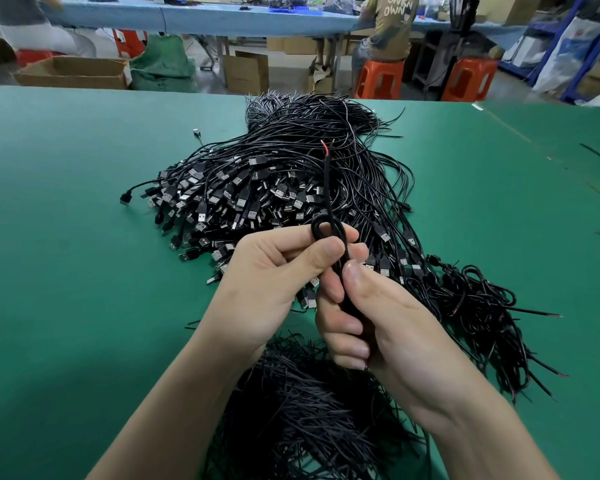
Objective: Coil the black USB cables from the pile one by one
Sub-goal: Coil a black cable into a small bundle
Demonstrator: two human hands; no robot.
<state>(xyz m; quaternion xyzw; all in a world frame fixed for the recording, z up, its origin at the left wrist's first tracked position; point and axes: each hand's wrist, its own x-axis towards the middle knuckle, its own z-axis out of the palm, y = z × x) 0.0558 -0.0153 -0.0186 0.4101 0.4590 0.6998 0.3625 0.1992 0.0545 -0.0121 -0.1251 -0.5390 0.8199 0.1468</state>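
A big pile of black USB cables (274,188) lies on the green table (66,202), plugs toward me, loose tails running to the far edge. Above it I hold one folded black cable (329,233) upright, its stripped red-tipped end sticking up. My left hand (274,271) pinches the cable's upper loop between thumb and fingers. My right hand (371,317) grips the lower part of the bundle, thumb pressed along it. A heap of coiled cables (471,306) lies to the right.
A heap of short black tie wires (302,403) lies near me under my forearms. Beyond the table's far edge are cardboard boxes (73,72), orange stools (378,79), a blue workbench (187,15) and a seated person (388,26).
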